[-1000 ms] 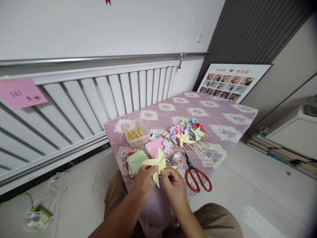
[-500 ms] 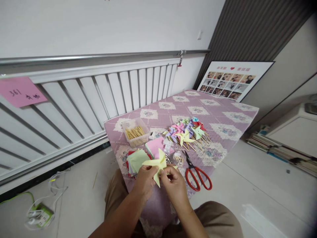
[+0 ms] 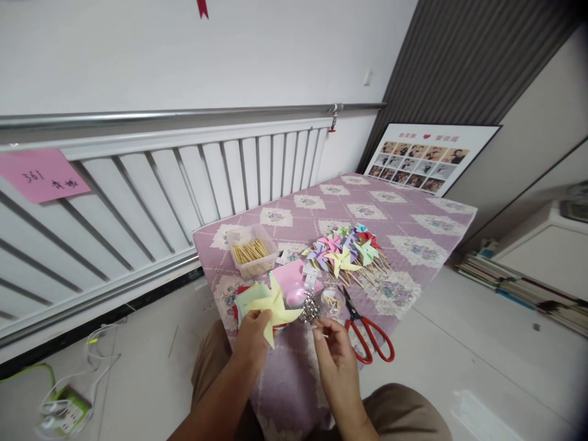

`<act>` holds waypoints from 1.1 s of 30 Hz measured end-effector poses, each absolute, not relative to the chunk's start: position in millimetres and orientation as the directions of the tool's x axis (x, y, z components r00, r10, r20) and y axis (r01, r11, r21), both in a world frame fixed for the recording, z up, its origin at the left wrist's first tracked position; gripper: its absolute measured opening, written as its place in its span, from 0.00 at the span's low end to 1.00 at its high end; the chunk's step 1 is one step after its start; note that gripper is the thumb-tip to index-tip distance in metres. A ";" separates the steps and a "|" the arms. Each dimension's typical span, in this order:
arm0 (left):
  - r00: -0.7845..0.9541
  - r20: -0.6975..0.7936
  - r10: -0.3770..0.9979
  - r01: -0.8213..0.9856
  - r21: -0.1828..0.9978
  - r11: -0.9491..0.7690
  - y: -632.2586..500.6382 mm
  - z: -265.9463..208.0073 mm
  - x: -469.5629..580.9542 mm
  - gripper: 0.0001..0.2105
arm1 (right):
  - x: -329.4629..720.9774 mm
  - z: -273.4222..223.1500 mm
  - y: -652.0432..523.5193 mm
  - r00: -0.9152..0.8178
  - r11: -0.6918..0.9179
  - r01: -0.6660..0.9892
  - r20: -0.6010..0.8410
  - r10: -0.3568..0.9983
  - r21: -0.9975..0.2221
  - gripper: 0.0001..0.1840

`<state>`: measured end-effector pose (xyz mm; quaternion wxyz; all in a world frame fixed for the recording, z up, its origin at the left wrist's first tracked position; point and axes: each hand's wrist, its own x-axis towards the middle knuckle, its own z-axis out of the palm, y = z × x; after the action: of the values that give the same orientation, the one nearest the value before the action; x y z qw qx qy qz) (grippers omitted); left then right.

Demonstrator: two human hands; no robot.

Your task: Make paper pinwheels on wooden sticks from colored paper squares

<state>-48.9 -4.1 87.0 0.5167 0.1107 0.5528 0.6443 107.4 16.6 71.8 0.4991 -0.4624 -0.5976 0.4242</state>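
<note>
Pinched in my left hand [image 3: 253,334] is a pale yellow paper pinwheel [image 3: 275,306] with folded blades and no stick on it. It is above a stack of coloured paper [image 3: 250,295]. My right hand [image 3: 334,352] is at the near edge of a pile of small silvery metal pieces [image 3: 310,309]. Its thumb and forefinger tips are close together; anything between them is too small to make out. Beside the pile stands a small clear round tub [image 3: 331,300] with short tan pieces inside. Red-handled scissors [image 3: 367,331] lie to the right.
Finished pinwheels [image 3: 344,248] on sticks lie heaped farther back. A clear plastic box [image 3: 252,252] holds many thin wooden sticks. Pink paper [image 3: 290,278] lies between them. A flowered cloth covers the table [image 3: 285,380]. A white radiator [image 3: 206,171] runs behind.
Both hands were together on the yellow pinwheel. The left hand has carried it a little left, and the right hand has let go and moved right, beside the metal pieces.
</note>
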 end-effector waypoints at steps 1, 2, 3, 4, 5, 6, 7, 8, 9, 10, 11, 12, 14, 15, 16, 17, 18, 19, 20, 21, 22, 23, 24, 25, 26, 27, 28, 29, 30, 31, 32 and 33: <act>-0.461 -0.444 0.769 -0.557 0.819 0.138 -6.7 83.7 -54.9 0.04 | 111.5 64.7 17.9 -0.060 0.182 0.128 0.176 0.983 -0.975 0.13; -0.474 -0.454 0.754 -0.567 0.813 0.133 -9.8 79.9 -59.7 0.04 | 114.8 57.2 19.1 -0.060 0.154 0.132 0.147 0.987 -0.979 0.13; -0.484 -0.458 0.746 -0.566 0.814 0.133 -13.5 75.5 -62.9 0.04 | 117.1 49.5 19.8 -0.071 0.132 0.142 0.122 0.990 -0.981 0.13; -0.489 -0.453 0.746 -0.547 0.825 0.142 -17.7 70.5 -64.3 0.04 | 118.2 41.8 19.8 -0.091 0.114 0.158 0.100 0.991 -0.981 0.13; -0.485 -0.433 0.760 -0.507 0.847 0.159 -22.2 65.0 -63.8 0.04 | 118.2 33.9 19.3 -0.113 0.104 0.176 0.085 0.990 -0.979 0.14; -0.478 -0.406 0.779 -0.447 0.876 0.182 -26.9 59.2 -61.5 0.04 | 117.2 26.1 18.1 -0.134 0.103 0.193 0.077 0.988 -0.976 0.14; -0.464 -0.381 0.800 -0.384 0.900 0.205 -31.4 53.1 -57.6 0.04 | 115.6 18.5 16.5 -0.155 0.106 0.209 0.074 0.985 -0.972 0.14; -0.453 -0.370 0.811 -0.352 0.910 0.219 -35.5 47.0 -52.8 0.05 | 113.9 11.1 14.7 -0.170 0.113 0.219 0.076 0.983 -0.969 0.15; -0.444 -0.366 0.818 -0.329 0.915 0.232 -38.9 40.8 -47.4 0.06 | 112.4 4.2 12.8 -0.181 0.121 0.227 0.080 0.980 -0.966 0.14; -0.438 -0.367 0.821 -0.317 0.917 0.240 -41.5 34.6 -42.1 0.06 | 111.3 -2.1 11.1 -0.192 0.129 0.232 0.085 0.978 -0.964 0.14; -0.433 -0.367 0.823 -0.308 0.919 0.248 -43.2 28.4 -37.5 0.07 | 110.9 -7.7 9.7 -0.203 0.137 0.236 0.090 0.975 -0.962 0.12; -0.427 -0.366 0.827 -0.294 0.921 0.256 -44.1 22.1 -33.8 0.08 | 111.2 -12.3 8.7 -0.216 0.147 0.239 0.095 0.972 -0.960 0.11; -0.419 -0.356 0.835 -0.256 0.929 0.268 -44.1 9.6 -30.1 0.09 | 113.1 -18.9 7.6 -0.239 0.166 0.242 0.107 0.965 -0.956 0.09; -0.421 -0.349 0.837 -0.229 0.934 0.274 -43.7 3.6 -30.0 0.08 | 114.5 -21.0 7.5 -0.244 0.172 0.242 0.112 0.963 -0.955 0.09; -0.427 -0.341 0.838 -0.199 0.939 0.281 -43.3 -2.0 -30.7 0.08 | 115.9 -22.5 7.5 -0.245 0.175 0.240 0.115 0.963 -0.955 0.09; -0.434 -0.333 0.837 -0.166 0.943 0.289 -43.1 -7.1 -31.9 0.07 | 117.2 -23.7 7.5 -0.242 0.176 0.238 0.117 0.963 -0.955 0.10; -0.441 -0.325 0.837 -0.135 0.946 0.296 -43.1 -11.4 -33.3 0.06 | 118.5 -24.7 7.6 -0.237 0.175 0.233 0.119 0.964 -0.956 0.11; -0.446 -0.318 0.837 -0.106 0.947 0.303 -43.4 -15.0 -34.5 0.05 | 119.5 -25.7 7.5 -0.231 0.176 0.227 0.122 0.965 -0.958 0.11; -0.449 -0.312 0.837 -0.081 0.948 0.309 -43.8 -17.8 -35.5 0.05 | 120.5 -26.7 7.3 -0.226 0.176 0.220 0.126 0.966 -0.959 0.12; -0.451 -0.306 0.838 -0.060 0.947 0.314 -44.3 -20.0 -36.2 0.05 | 121.4 -27.7 7.0 -0.221 0.179 0.211 0.131 0.966 -0.961 0.12; -0.453 -0.303 0.838 -0.041 0.947 0.320 -44.9 -21.6 -36.5 0.05 | 122.1 -28.7 6.6 -0.216 0.181 0.203 0.136 0.967 -0.962 0.13; -0.456 -0.301 0.838 -0.025 0.945 0.326 -45.4 -22.8 -36.5 0.05 | 122.8 -29.5 6.2 -0.211 0.183 0.194 0.142 0.967 -0.964 0.13; -0.457 -0.298 0.838 -0.010 0.944 0.331 -45.9 -23.8 -36.3 0.05 | 123.5 -30.2 5.7 -0.207 0.186 0.185 0.147 0.967 -0.965 0.14; -0.457 -0.294 0.839 0.005 0.943 0.333 -46.3 -24.5 -36.0 0.05 | 124.0 -30.5 5.2 -0.204 0.188 0.176 0.151 0.967 -0.966 0.14; -0.454 -0.286 0.844 0.019 0.944 0.330 -46.6 -25.1 -35.7 0.05 | 124.5 -30.6 4.7 -0.203 0.190 0.168 0.155 0.967 -0.967 0.14; -0.450 -0.277 0.849 0.034 0.945 0.326 -46.7 -25.6 -35.4 0.05 | 124.8 -30.4 4.4 -0.203 0.191 0.160 0.157 0.967 -0.968 0.14; -0.447 -0.267 0.854 0.048 0.946 0.321 -46.8 -25.9 -35.1 0.05 | 125.1 -30.0 4.1 -0.203 0.191 0.154 0.158 0.966 -0.969 0.14; -0.445 -0.258 0.858 0.062 0.946 0.317 -46.8 -26.0 -35.0 0.05 | 125.2 -29.5 3.8 -0.204 0.190 0.148 0.158 0.966 -0.970 0.14; -0.446 -0.251 0.859 0.075 0.946 0.315 -46.8 -25.8 -34.9 0.05 | 125.3 -29.1 3.6 -0.203 0.188 0.144 0.157 0.966 -0.972 0.14; -0.449 -0.244 0.859 0.087 0.945 0.314 -46.9 -25.4 -34.9 0.05 | 125.2 -28.7 3.5 -0.203 0.186 0.140 0.156 0.967 -0.973 0.15; -0.452 -0.237 0.860 0.100 0.944 0.313 -47.0 -24.8 -35.0 0.05 | 125.2 -28.4 3.3 -0.202 0.183 0.136 0.154 0.967 -0.974 0.15; -0.455 -0.230 0.860 0.112 0.944 0.311 -47.2 -23.8 -35.2 0.06 | 125.1 -28.3 3.2 -0.202 0.181 0.133 0.152 0.968 -0.975 0.15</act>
<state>-35.2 -47.2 -23.8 0.3933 0.3433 0.7078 0.4759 125.1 3.2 -28.3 0.4510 -0.4422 -0.6220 0.4629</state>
